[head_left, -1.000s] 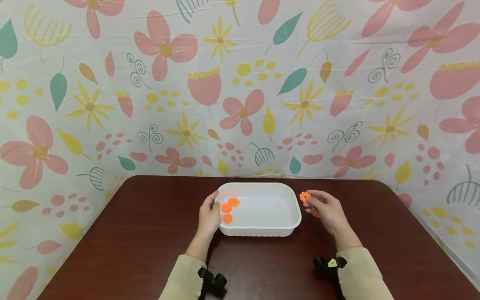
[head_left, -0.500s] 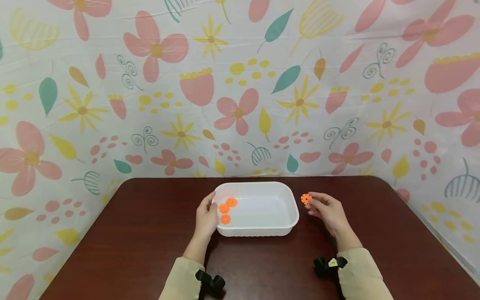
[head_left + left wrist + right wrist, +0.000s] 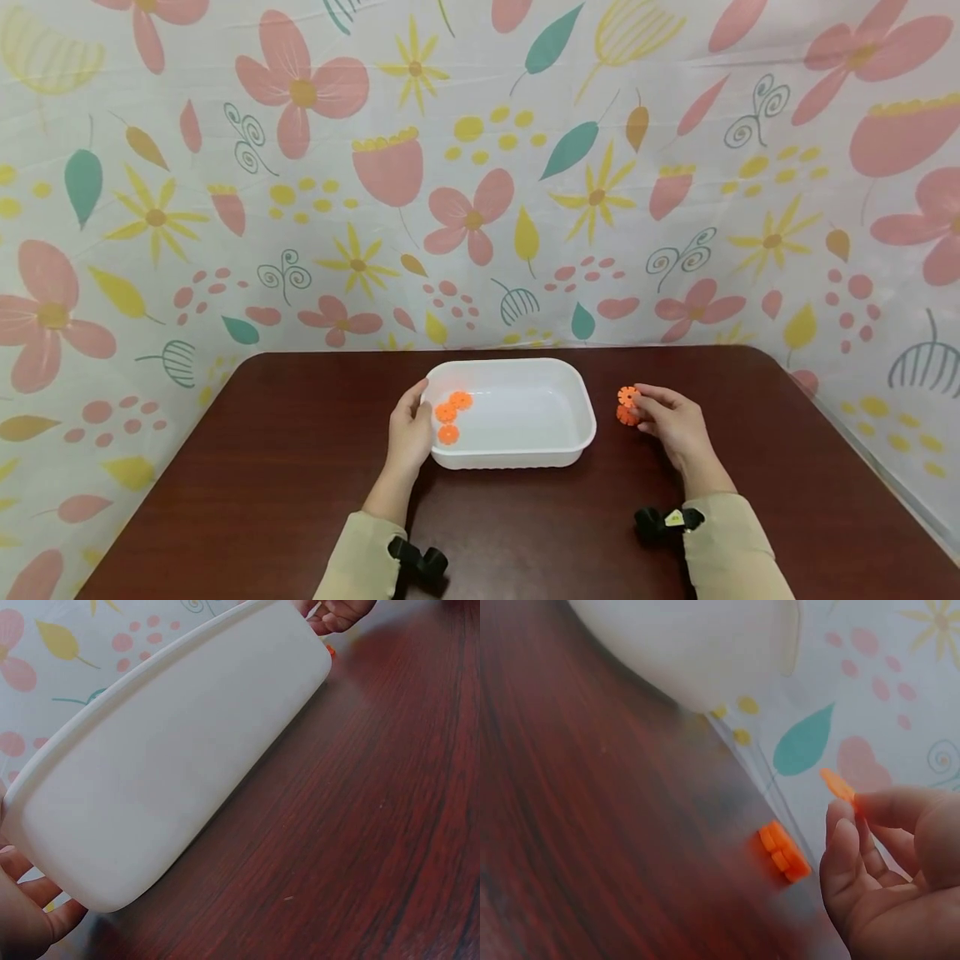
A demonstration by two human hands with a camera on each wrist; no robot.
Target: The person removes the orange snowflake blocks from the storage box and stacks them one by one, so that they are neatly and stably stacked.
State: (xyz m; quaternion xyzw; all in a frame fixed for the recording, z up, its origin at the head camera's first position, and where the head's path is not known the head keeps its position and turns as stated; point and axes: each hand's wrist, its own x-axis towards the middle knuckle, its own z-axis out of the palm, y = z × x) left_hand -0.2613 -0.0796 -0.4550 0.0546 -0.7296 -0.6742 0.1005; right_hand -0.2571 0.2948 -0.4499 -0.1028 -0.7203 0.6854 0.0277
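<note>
A white rectangular plastic tub stands on the table, with several orange notched discs lying at its left end. My left hand grips the tub's left end, thumb at the rim; in the left wrist view its fingers wrap that end's wall. To the right of the tub, my right hand pinches one orange notched disc between thumb and fingertips. Just below that disc, more orange shows on the table; the right wrist view has it as a thick, slotted orange piece apart from the fingers.
The dark red-brown wooden table reaches back to a flower-patterned cloth hanging behind it. Black wrist cameras sit on both forearms, over beige sleeves.
My right hand has shifted a little right, away from the tub, still pinching its disc. The orange piece below, hidden half a second ago, now shows. My left hand keeps its grip.
</note>
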